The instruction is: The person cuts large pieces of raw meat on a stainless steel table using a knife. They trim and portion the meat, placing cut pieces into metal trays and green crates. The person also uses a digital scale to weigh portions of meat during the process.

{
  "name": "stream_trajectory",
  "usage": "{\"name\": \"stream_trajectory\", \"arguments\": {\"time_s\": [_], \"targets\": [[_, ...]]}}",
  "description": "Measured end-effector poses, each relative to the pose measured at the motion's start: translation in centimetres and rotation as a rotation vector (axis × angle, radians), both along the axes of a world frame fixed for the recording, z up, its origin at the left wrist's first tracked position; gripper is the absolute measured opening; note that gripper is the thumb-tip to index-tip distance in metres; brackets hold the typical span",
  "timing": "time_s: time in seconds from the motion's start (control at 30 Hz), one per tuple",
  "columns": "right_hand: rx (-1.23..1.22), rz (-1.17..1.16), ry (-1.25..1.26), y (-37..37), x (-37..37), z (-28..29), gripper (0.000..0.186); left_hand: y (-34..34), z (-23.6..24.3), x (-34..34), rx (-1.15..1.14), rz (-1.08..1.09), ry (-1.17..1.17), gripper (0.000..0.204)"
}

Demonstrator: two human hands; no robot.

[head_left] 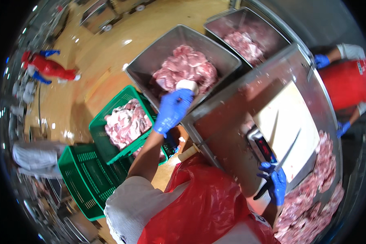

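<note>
My left hand (175, 107), in a blue glove, reaches over a steel bin (144, 61) of raw meat (185, 67). Its fingers are closed on a whitish piece (187, 86) lying against the meat; blur hides its exact kind. My right hand (277, 183), also gloved in blue, grips a knife (289, 148), its blade angled up over a white cutting board (290, 122). Just beyond that hand, a small scale (261, 144) with a lit red display sits at the board's left edge. Cut meat (309, 199) is heaped on the steel table (223, 126) to the right.
A second steel bin (248, 20) with meat stands behind the first. To my left are a green crate (97, 122) of meat and another green crate (79, 179). One co-worker (345, 83) stands across the table; another (49, 67) is far left. A cart (97, 18) stands at the back.
</note>
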State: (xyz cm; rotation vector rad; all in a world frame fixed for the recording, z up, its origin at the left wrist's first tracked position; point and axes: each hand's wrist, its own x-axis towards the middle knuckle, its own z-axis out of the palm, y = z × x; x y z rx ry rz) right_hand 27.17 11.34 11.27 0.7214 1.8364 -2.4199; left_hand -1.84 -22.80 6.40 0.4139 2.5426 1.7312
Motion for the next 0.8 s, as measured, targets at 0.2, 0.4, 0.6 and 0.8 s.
{"name": "stream_trajectory", "arguments": {"time_s": [0.2, 0.4, 0.6, 0.8], "targets": [[0.175, -0.636, 0.076, 6.6, 16.2, 2.9, 0.041, 21.9, 2.4, 12.5, 0.031, -1.292, 0.085, 0.027], [0.279, -1.172, 0.028, 4.6, 36.4, 0.0, 0.039, 33.3, 0.1, 28.6, -0.055, -1.815, 0.065, 0.048], [0.27, -1.432, -0.214, 6.9, 51.4, -9.8, 0.035, 44.8, -10.0, 40.4, -0.144, -1.702, -0.123, 0.076], [0.375, -1.277, -0.277, 21.4, 58.2, -16.0, 0.034, 59.0, -10.4, 49.4, -0.062, -1.538, 0.026, 0.092]]}}
